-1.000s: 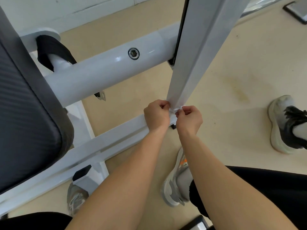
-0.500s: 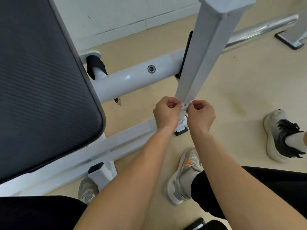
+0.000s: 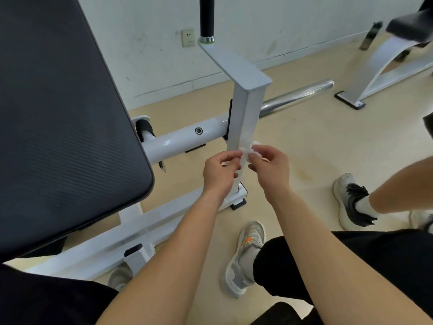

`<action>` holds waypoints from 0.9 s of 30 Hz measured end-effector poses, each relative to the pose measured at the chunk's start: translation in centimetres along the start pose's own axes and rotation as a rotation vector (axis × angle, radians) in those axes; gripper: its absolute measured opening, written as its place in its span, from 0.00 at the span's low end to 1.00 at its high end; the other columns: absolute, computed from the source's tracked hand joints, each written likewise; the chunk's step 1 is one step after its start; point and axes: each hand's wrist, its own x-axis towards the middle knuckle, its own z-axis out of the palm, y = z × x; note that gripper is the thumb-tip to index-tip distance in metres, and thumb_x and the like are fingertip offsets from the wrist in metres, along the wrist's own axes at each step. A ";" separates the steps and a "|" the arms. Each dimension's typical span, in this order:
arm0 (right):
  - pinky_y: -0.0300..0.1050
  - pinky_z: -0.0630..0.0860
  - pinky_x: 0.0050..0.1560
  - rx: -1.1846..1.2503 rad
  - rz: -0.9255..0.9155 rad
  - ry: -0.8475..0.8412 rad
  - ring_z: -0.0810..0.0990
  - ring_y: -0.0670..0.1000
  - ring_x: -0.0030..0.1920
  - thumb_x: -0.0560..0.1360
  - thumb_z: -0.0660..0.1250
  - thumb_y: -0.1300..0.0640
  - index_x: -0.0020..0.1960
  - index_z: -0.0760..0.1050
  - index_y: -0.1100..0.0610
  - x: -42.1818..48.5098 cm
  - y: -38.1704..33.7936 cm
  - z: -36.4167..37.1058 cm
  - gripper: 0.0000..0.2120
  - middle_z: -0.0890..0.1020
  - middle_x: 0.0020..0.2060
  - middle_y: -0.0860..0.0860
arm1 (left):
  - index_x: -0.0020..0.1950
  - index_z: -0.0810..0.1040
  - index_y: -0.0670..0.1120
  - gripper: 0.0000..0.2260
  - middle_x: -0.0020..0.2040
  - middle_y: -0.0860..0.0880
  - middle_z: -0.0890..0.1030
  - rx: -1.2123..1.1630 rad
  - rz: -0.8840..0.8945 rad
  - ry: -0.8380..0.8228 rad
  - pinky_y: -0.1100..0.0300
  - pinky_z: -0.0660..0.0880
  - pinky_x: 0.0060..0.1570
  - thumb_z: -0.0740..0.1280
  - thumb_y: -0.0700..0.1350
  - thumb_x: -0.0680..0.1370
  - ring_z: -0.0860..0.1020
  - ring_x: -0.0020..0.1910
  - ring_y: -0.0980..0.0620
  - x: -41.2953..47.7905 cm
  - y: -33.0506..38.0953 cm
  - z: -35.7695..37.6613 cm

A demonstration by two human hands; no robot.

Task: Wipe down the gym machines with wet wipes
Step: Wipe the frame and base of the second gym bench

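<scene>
A white square upright post (image 3: 246, 118) of the gym machine stands in the middle of the view, topped by a flat arm with a black handle grip (image 3: 206, 17). A crumpled white wet wipe (image 3: 250, 150) is wrapped against the post's lower part. My left hand (image 3: 220, 174) pinches the wipe from the left side of the post. My right hand (image 3: 269, 170) pinches it from the right. Both sets of fingertips meet at the post's front edge.
A large black padded bench (image 3: 58, 125) fills the left. A white round crossbar (image 3: 182, 139) and a floor rail (image 3: 164, 219) join the post. A chrome bar (image 3: 297, 95) lies on the floor behind. Another person's leg and shoe (image 3: 351, 202) stand at right, another machine (image 3: 384, 66) far right.
Both hands slid the wipe up the post by a short way. The view has pulled back and tilted up, so the post's top and the wall show.
</scene>
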 end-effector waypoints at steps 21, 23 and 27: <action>0.28 0.70 0.47 -0.024 -0.300 0.058 0.77 0.38 0.50 0.82 0.54 0.61 0.73 0.72 0.47 4.2 -2.6 3.9 0.23 0.82 0.55 0.43 | 0.47 0.81 0.53 0.10 0.43 0.51 0.84 0.079 0.016 0.184 0.50 0.79 0.49 0.65 0.40 0.78 0.82 0.37 0.53 5.0 -0.6 -0.2; 0.30 0.70 0.50 -0.031 -0.280 0.019 0.77 0.37 0.52 0.81 0.52 0.61 0.75 0.69 0.45 3.9 -1.4 3.7 0.25 0.81 0.59 0.42 | 0.51 0.80 0.53 0.10 0.44 0.52 0.84 0.060 0.003 0.191 0.52 0.79 0.46 0.63 0.39 0.79 0.82 0.36 0.55 4.9 -0.7 -0.3; 0.42 0.72 0.45 -0.086 -0.194 -0.058 0.75 0.45 0.43 0.80 0.51 0.64 0.66 0.74 0.45 3.2 1.7 3.4 0.23 0.80 0.45 0.46 | 0.55 0.80 0.50 0.10 0.45 0.51 0.84 0.069 -0.007 0.206 0.54 0.78 0.42 0.61 0.40 0.80 0.82 0.35 0.55 4.8 -1.3 -0.4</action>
